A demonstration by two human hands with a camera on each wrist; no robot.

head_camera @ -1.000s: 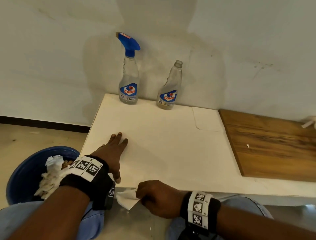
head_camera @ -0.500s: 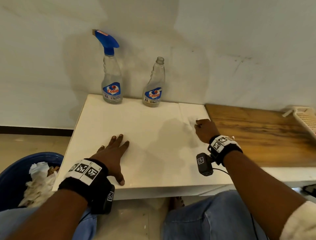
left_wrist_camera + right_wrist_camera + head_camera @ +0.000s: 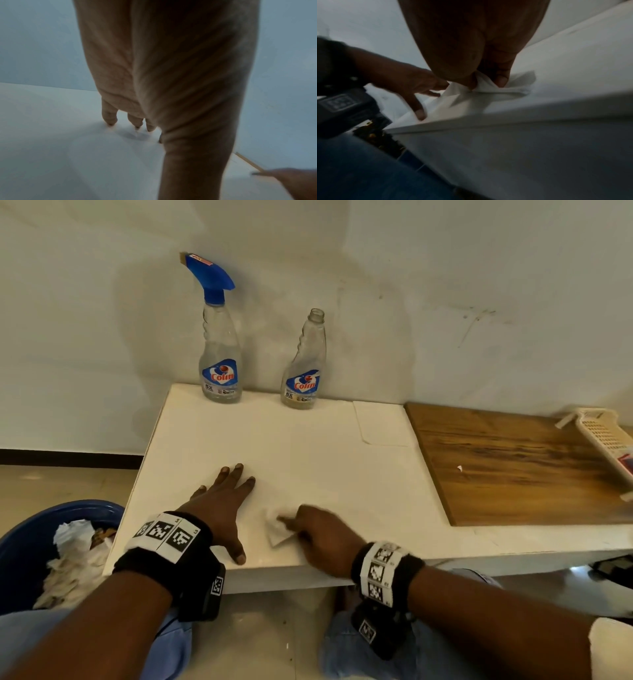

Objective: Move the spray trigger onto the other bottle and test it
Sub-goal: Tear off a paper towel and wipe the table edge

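Note:
Two clear Colin bottles stand at the back of the white table (image 3: 342, 460) against the wall. The left bottle (image 3: 221, 354) carries the blue spray trigger (image 3: 210, 277). The right bottle (image 3: 304, 364) has a bare, uncapped neck. My left hand (image 3: 226, 501) lies flat on the table near its front edge, fingers straight (image 3: 109, 117). Just to its right, my right hand (image 3: 318, 535) pinches a white tissue (image 3: 279, 529) against the tabletop; the right wrist view shows the tissue (image 3: 489, 82) held between thumb and fingers. Both hands are far from the bottles.
A blue bin (image 3: 41, 546) with crumpled tissues sits on the floor at the left. A wooden board (image 3: 513, 460) lies on the right part of the table, with a white perforated tray (image 3: 606, 440) at its far right. My knees are below the table edge.
My right hand swept from the front edge to the middle right of the table and back to the front, beside my left hand, holding the tissue. The left hand has stayed flat.

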